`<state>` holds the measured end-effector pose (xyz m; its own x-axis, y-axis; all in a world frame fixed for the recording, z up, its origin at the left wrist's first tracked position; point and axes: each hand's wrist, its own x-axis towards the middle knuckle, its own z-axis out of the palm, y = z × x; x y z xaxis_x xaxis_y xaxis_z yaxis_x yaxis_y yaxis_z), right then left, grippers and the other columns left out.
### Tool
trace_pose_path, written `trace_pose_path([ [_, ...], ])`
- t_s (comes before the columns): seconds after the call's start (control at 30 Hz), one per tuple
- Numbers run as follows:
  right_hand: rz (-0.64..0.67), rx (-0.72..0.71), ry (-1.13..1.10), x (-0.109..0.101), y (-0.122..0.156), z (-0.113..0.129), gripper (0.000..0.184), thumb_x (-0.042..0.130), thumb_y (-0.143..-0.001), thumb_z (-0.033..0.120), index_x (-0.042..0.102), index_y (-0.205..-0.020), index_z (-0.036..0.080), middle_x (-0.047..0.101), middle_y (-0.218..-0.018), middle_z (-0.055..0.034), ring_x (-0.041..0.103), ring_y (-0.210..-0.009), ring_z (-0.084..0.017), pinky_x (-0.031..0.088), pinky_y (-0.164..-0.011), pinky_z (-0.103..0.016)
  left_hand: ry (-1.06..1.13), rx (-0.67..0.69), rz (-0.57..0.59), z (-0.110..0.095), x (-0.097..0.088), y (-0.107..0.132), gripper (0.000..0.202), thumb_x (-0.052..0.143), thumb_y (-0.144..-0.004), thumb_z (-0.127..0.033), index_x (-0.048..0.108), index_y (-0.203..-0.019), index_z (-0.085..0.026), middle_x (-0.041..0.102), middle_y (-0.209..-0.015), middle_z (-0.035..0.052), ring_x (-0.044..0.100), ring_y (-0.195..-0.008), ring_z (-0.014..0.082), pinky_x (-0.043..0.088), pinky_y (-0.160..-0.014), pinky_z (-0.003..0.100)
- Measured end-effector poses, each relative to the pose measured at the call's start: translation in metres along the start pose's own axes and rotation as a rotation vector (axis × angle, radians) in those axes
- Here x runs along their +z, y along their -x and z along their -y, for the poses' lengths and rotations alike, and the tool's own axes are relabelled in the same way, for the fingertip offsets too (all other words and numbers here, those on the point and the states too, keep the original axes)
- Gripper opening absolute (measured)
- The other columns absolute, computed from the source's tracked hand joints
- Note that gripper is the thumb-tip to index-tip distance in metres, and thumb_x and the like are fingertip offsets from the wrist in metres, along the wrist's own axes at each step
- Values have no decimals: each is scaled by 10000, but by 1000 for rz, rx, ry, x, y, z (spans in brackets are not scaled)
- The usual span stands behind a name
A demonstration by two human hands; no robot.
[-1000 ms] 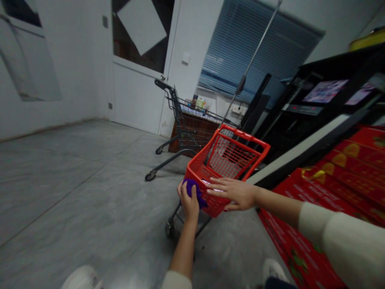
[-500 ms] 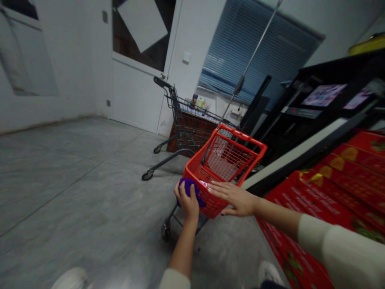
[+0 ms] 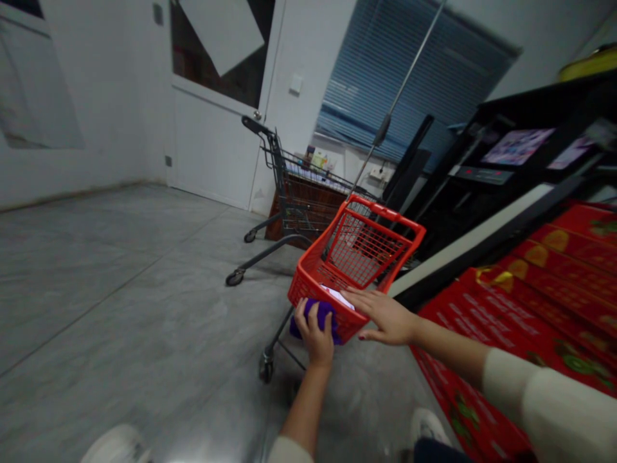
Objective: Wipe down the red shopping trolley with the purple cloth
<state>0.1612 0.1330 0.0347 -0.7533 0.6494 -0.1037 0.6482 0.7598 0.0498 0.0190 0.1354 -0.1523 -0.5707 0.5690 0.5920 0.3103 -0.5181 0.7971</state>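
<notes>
A small red shopping cart (image 3: 359, 257) with a mesh basket stands on the grey floor in front of me. My left hand (image 3: 315, 333) is closed around a purple cloth (image 3: 319, 314) and presses it against the basket's near lower wall. My right hand (image 3: 385, 315) lies flat with fingers stretched out on the basket's near rim. Something white (image 3: 336, 296) lies inside the basket near my right fingers.
A grey metal shopping cart (image 3: 294, 199) stands behind the red one, near a white door (image 3: 212, 148). Red printed boxes (image 3: 520, 308) are stacked along the right, below a black counter with screens (image 3: 515, 151). A slanted metal pole (image 3: 400, 96) crosses window blinds. My shoes (image 3: 116, 444) show below.
My left hand with the purple cloth has slid down and to the right along the basket's near wall. My right hand stayed on the rim. The view shifted slightly.
</notes>
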Motion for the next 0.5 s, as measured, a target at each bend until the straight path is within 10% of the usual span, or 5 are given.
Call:
trace_pose_path([
  [0.5, -44, 152, 36, -4, -36, 60, 883, 410, -895, 697, 82, -1567, 226, 245, -1595, -126, 229, -1464, -312, 322, -1117, -514, 74, -155, 38, 13, -33, -64, 372, 469, -946, -470, 579, -1173, -198, 555, -1186, 119, 550, -1124, 220, 456, -1007, 411],
])
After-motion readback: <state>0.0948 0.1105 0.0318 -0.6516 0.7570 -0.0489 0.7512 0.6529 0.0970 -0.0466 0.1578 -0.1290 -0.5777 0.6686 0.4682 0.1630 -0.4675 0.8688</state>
